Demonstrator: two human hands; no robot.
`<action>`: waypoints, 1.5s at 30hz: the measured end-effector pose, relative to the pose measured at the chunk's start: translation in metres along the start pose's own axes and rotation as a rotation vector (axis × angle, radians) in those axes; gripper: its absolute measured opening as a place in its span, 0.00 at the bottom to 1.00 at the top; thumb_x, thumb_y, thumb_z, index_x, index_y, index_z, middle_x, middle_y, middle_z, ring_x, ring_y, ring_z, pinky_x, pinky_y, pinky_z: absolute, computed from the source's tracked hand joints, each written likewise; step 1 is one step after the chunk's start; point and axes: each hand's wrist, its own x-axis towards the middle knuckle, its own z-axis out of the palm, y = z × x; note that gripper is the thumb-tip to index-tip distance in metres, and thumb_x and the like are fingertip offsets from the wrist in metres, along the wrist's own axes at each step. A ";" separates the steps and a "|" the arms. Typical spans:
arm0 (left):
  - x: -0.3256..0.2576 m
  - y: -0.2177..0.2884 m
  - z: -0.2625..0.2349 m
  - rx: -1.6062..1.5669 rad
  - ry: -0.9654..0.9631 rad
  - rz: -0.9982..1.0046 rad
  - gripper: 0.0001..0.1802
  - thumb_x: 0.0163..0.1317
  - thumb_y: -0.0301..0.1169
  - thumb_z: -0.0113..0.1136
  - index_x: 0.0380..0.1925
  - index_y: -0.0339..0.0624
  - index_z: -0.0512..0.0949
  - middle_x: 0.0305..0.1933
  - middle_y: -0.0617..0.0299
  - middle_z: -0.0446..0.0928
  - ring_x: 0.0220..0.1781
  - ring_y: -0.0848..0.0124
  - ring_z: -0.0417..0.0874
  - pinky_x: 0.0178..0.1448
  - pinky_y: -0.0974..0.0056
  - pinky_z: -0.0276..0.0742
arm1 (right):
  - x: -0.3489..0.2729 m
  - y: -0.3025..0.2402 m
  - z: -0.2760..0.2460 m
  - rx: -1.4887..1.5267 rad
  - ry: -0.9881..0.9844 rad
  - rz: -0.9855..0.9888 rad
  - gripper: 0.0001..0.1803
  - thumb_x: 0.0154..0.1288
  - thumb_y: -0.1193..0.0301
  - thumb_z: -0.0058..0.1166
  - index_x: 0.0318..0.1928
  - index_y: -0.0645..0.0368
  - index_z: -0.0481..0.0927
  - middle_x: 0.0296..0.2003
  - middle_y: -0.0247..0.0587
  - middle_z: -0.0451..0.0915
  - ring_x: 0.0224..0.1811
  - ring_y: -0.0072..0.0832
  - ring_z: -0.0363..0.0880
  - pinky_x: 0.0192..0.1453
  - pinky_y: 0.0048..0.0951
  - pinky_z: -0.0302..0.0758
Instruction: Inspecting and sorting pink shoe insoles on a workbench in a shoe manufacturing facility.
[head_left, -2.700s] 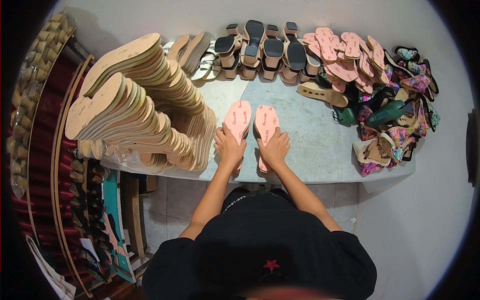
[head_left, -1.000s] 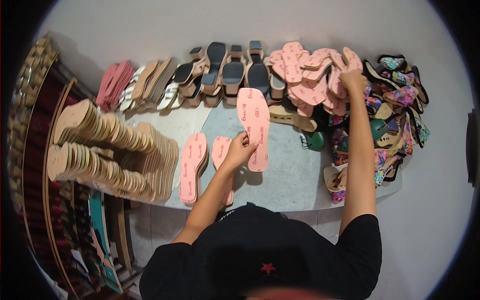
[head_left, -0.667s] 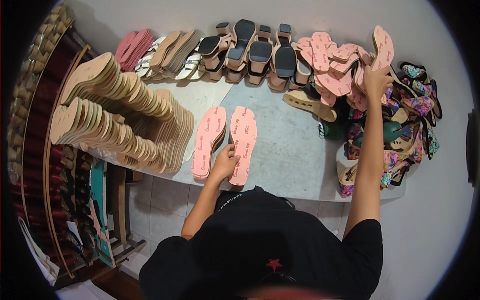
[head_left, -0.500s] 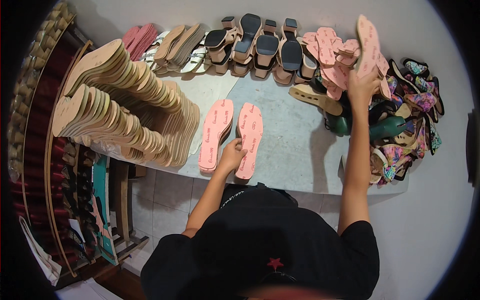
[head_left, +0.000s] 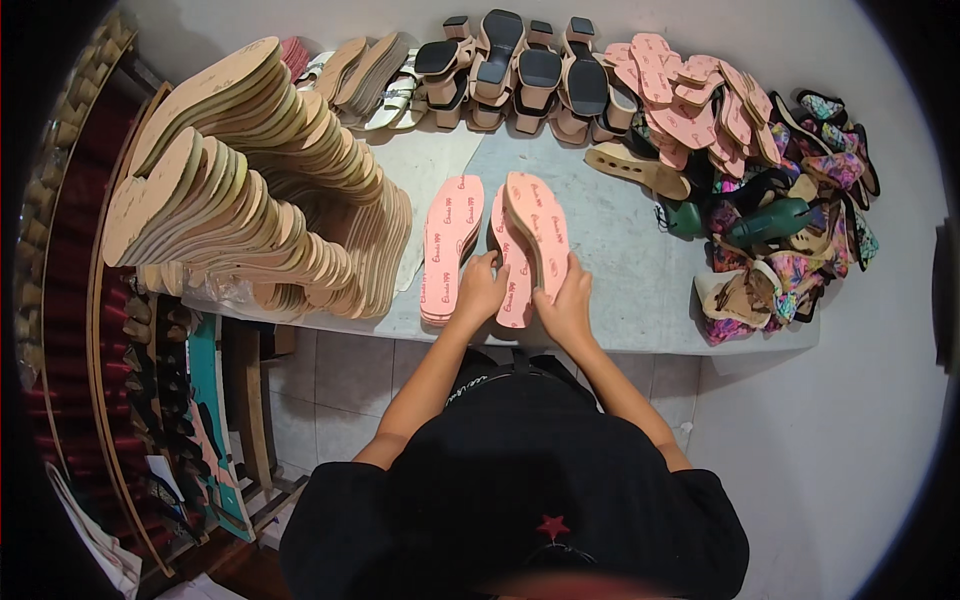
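Observation:
In my right hand (head_left: 570,305) is a pink printed insole (head_left: 542,222), gripped near its heel end with the thumb at one edge and the fingers at the other. It is tilted over a second pink insole pile (head_left: 516,295), partly covering it. My left hand (head_left: 482,290) is closed at that pile's left edge, its fingers partly hidden. Just left of this hand lies another pile of pink insoles (head_left: 450,245), flat on the table with toes pointing away.
Tall stacks of beige insole boards (head_left: 330,240) stand on the table's left. Upturned block-heel sandals (head_left: 535,75) line the back. A loose heap of pink insoles (head_left: 690,110) lies back right, beside colourful shoes (head_left: 790,265) and green shoe lasts (head_left: 765,222).
My right hand has come back from the pink heap at the far right, bringing an insole over the right-hand pile. My left hand stays at that pile.

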 end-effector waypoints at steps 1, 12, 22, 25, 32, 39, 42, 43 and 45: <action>0.000 -0.002 -0.001 -0.056 -0.005 -0.007 0.25 0.56 0.36 0.53 0.48 0.27 0.70 0.44 0.39 0.72 0.45 0.52 0.75 0.49 0.58 0.71 | -0.007 -0.004 0.004 -0.006 -0.049 0.030 0.42 0.46 0.68 0.54 0.59 0.75 0.50 0.42 0.64 0.59 0.46 0.53 0.59 0.55 0.48 0.58; 0.005 -0.018 0.013 -0.418 -0.085 -0.010 0.25 0.67 0.35 0.40 0.60 0.30 0.59 0.62 0.46 0.63 0.63 0.64 0.65 0.63 0.65 0.59 | -0.026 -0.039 0.023 -0.197 -0.150 0.121 0.43 0.49 0.64 0.59 0.59 0.74 0.52 0.48 0.63 0.59 0.50 0.53 0.60 0.53 0.47 0.62; -0.006 0.003 0.013 -1.002 -0.303 -0.144 0.37 0.67 0.54 0.22 0.66 0.36 0.40 0.71 0.53 0.41 0.73 0.65 0.40 0.72 0.63 0.37 | 0.015 0.030 0.061 0.443 0.009 0.152 0.31 0.63 0.69 0.40 0.61 0.76 0.49 0.60 0.66 0.55 0.64 0.50 0.54 0.66 0.38 0.53; -0.010 0.007 0.013 -1.119 -0.324 -0.153 0.39 0.66 0.56 0.20 0.66 0.37 0.38 0.71 0.53 0.40 0.73 0.64 0.40 0.72 0.62 0.36 | 0.015 0.033 0.073 0.489 0.031 0.200 0.31 0.64 0.69 0.39 0.62 0.76 0.49 0.60 0.66 0.54 0.65 0.48 0.53 0.67 0.36 0.52; -0.006 -0.001 0.009 -1.110 -0.403 -0.082 0.39 0.67 0.55 0.21 0.66 0.36 0.36 0.71 0.53 0.40 0.72 0.64 0.43 0.71 0.63 0.40 | 0.012 0.019 0.080 0.515 0.003 0.246 0.33 0.64 0.68 0.40 0.62 0.75 0.46 0.61 0.65 0.53 0.65 0.47 0.54 0.67 0.36 0.52; -0.009 0.011 0.012 -0.533 -0.130 0.138 0.36 0.68 0.48 0.30 0.65 0.30 0.42 0.70 0.44 0.38 0.72 0.56 0.39 0.71 0.60 0.36 | 0.018 0.038 0.067 0.554 0.133 0.254 0.30 0.66 0.65 0.41 0.62 0.70 0.51 0.58 0.57 0.59 0.62 0.42 0.57 0.66 0.36 0.53; -0.001 0.031 0.010 -0.381 -0.008 0.296 0.34 0.64 0.42 0.44 0.63 0.30 0.49 0.69 0.40 0.39 0.72 0.51 0.41 0.71 0.56 0.39 | 0.032 0.045 0.037 0.461 0.229 0.213 0.24 0.65 0.66 0.42 0.58 0.65 0.60 0.56 0.50 0.63 0.59 0.37 0.61 0.63 0.33 0.57; 0.003 0.038 0.009 -0.430 -0.002 0.291 0.33 0.63 0.39 0.47 0.62 0.32 0.51 0.69 0.40 0.41 0.71 0.51 0.43 0.70 0.56 0.42 | 0.041 0.044 0.022 0.425 0.268 0.216 0.23 0.64 0.66 0.45 0.56 0.64 0.63 0.53 0.51 0.64 0.56 0.38 0.62 0.59 0.34 0.60; 0.011 0.066 0.010 -0.485 0.018 0.283 0.29 0.57 0.31 0.54 0.57 0.36 0.59 0.68 0.41 0.46 0.69 0.51 0.49 0.69 0.56 0.46 | 0.062 0.058 -0.007 0.315 0.397 0.168 0.19 0.59 0.68 0.51 0.50 0.62 0.68 0.47 0.48 0.66 0.49 0.37 0.65 0.50 0.32 0.64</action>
